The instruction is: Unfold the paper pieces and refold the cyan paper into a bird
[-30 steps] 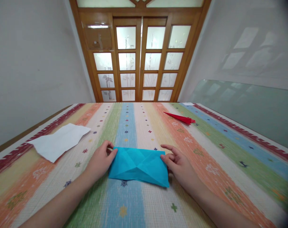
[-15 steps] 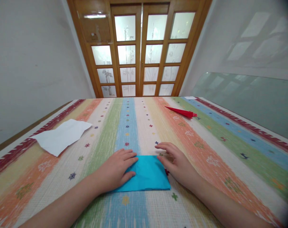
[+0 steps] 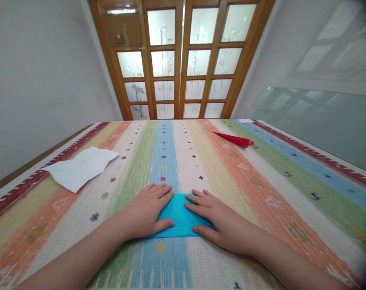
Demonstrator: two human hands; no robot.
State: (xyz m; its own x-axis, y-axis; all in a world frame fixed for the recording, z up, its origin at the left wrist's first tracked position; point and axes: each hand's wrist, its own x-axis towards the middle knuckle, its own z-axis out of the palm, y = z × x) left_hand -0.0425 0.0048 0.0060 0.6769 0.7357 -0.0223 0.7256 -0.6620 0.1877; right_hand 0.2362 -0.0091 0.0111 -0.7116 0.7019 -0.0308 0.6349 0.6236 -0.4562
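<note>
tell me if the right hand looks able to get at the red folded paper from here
Probably yes, with a forward stretch: the right hand rests on the blue folded paper, and nothing appears to stand on the striped tablecloth between it and the red folded paper farther ahead.

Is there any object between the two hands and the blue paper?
Nothing visible stands between: the left hand and right hand rest on the folded blue paper. White paper and red folded paper lie farther away.

Both hands (image 3: 145,211) (image 3: 219,221) rest flat on blue paper (image 3: 183,217).
</note>
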